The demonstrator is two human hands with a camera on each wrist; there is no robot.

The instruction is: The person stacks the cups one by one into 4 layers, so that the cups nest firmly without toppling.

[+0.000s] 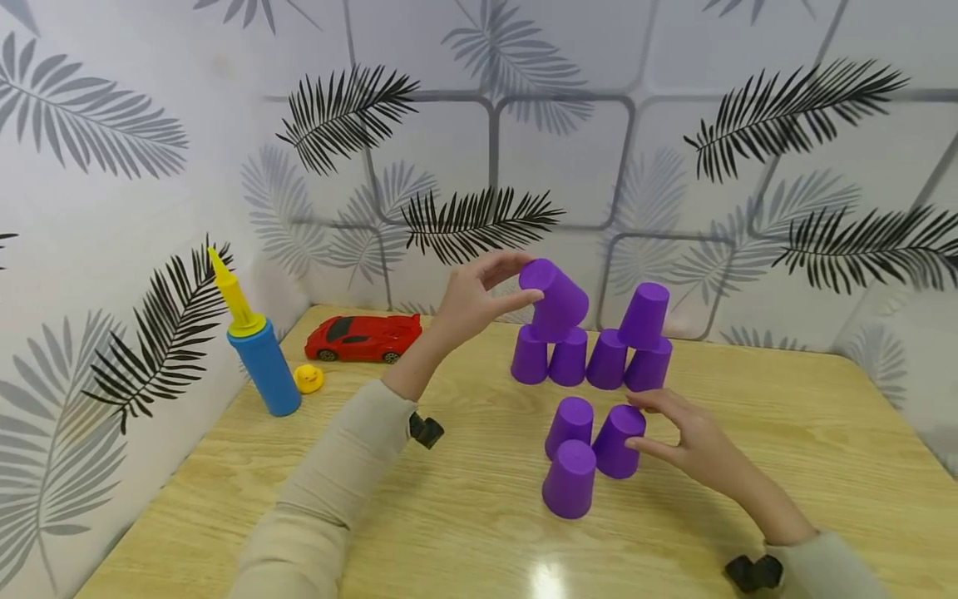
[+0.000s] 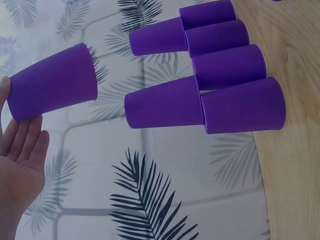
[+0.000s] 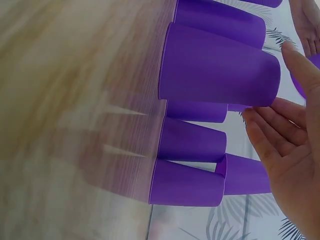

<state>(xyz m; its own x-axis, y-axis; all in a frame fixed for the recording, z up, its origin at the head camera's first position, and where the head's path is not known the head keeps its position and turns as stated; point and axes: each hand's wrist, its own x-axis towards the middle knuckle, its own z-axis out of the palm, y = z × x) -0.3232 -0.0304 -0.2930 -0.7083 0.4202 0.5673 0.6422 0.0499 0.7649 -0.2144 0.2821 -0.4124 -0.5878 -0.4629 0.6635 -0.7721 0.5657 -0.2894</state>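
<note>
In the head view, the left hand (image 1: 479, 301) pinches the tilted cup (image 1: 566, 298) by its narrow end, thumb and fingers on either side, the mouth turned down toward four o'clock. It is raised in front of the left stack (image 1: 529, 356), two cups with a third on top. The right stack (image 1: 644, 316), built the same way, lies at four o'clock from it. At five o'clock is the near cup (image 1: 619, 445), upside down on the table (image 1: 464, 499). The right hand (image 1: 699, 441) is parted round its narrow end; whether it grips cannot be told. Two loose cups (image 1: 570, 481) stand close by, at roughly nine and eight o'clock. The red car (image 1: 364, 339) is at the tilted cup's nine o'clock, with the yellow duck (image 1: 308, 378) at the car's eight and the blue pump (image 1: 265, 370) at its nine.

In the left wrist view, the tilted cup sits at ten o'clock, apart from both stacks, fingers beneath it.

In the right wrist view, the near cup lies between one and two o'clock, the right hand's thumb and fingers astride its end.
</note>
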